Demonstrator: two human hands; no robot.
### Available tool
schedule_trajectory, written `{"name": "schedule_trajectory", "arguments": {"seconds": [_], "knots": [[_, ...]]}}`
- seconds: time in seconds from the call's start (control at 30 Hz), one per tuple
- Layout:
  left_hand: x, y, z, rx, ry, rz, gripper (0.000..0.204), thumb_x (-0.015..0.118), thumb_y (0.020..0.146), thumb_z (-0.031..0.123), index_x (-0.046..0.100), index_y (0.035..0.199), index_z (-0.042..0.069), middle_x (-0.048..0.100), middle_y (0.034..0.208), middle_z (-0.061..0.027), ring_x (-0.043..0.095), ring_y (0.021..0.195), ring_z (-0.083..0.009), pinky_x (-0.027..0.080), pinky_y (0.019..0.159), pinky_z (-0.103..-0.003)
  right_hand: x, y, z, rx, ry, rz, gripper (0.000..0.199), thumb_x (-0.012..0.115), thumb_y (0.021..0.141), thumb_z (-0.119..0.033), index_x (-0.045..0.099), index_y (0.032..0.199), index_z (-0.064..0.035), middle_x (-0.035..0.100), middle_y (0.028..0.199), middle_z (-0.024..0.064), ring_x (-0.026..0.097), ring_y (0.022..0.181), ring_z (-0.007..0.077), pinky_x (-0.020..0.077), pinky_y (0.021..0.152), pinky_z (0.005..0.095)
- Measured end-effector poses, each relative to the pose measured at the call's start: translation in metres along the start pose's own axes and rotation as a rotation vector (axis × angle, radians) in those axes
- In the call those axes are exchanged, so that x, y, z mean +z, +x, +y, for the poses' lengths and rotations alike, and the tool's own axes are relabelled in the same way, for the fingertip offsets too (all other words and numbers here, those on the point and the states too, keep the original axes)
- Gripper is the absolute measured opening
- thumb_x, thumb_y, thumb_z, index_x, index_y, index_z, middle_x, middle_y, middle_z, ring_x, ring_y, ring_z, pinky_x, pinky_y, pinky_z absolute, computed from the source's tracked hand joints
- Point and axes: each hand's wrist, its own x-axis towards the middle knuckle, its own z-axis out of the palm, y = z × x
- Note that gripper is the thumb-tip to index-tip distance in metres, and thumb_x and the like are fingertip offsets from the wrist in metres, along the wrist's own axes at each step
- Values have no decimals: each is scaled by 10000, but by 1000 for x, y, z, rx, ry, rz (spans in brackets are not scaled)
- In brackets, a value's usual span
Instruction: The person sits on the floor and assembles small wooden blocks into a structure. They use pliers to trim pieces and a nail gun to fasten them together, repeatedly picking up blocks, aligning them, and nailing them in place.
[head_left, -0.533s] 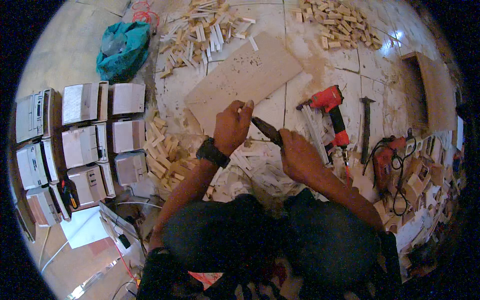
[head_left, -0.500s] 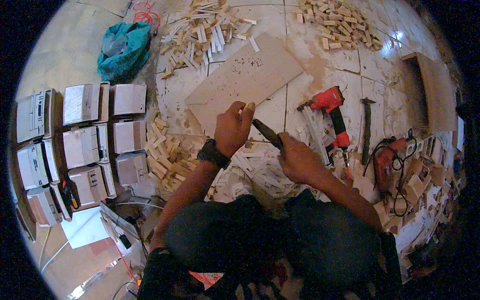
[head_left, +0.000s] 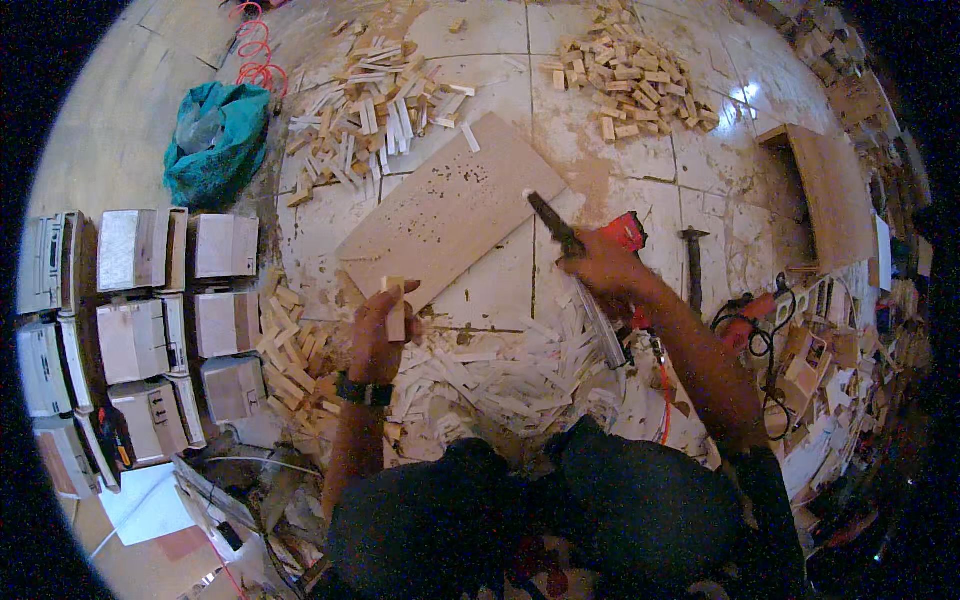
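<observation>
"Dusty tiled floor [head_left: 490,40], and wood pieces [head_left: 635,80] heaped at one o'clock. How are the hands, from the left?"

"Left hand [head_left: 370,325], near nine o'clock: thumb and fingers clamped on a small wooden block [head_left: 396,315]. Right hand [head_left: 610,268], toward three: fingers wrapped round a dark tool [head_left: 552,220], its tip aimed between ten and eleven, well apart from the block."

"Any handling advice?"

"I'd pinch the block by its sides, fingertips off its face, and keep that tip turned away from the other hand."

"Containers, left to right?"

"Pale boxes [head_left: 130,340] in rows at nine, contents hidden; a teal sack [head_left: 195,180] at ten, something greyish showing at its mouth; a wooden box [head_left: 835,190] between two and three, its inside too dark to read."
</observation>
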Motion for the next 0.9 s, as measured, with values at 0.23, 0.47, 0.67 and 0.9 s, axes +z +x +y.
{"name": "schedule_trajectory", "arguments": {"seconds": [0.23, 0.47, 0.67, 0.9], "knots": [[25, 27, -20, 128, 248, -44, 297, 459, 937, 285, 501, 1131, 63, 647, 860, -66, 595, 694, -125, 484, 556, -274, -42, 50, 19, 104, -495, 167, 299, 583, 711, -142, 523, 945, 34, 622, 847, 237, 621, 793, 383, 507, 727, 466], [9, 80, -52, -97, 89, -59, 375, 582, 866, 256, 500, 1172, 55, 608, 953, -53, 596, 754, -171, 510, 651, -312, -66, 26, 73, 299, -490, 327, 385, 591, 739, -210, 473, 1033, 8, 620, 912, 228, 610, 843, 404, 499, 751, 467], [-16, 166, -95, 540, 892, 150, 362, 662, 779, 277, 588, 1012, 12, 646, 840, -117, 618, 752, -211, 512, 662, -351, -59, 26, 154, 554, -426, 361, 523, 591, 768, -283, 405, 1154, 17, 588, 1037, 259, 569, 952, 430, 460, 819, 464], [4, 167, -106, 238, 969, 458, 321, 663, 765, 308, 609, 894, 19, 655, 803, -161, 631, 723, -313, 498, 691, -394, -29, 54, 191, 593, -270, 596, 514, 587, 761, -343, 405, 1124, -29, 547, 1029, 280, 562, 934, 447, 473, 785, 516]]}}
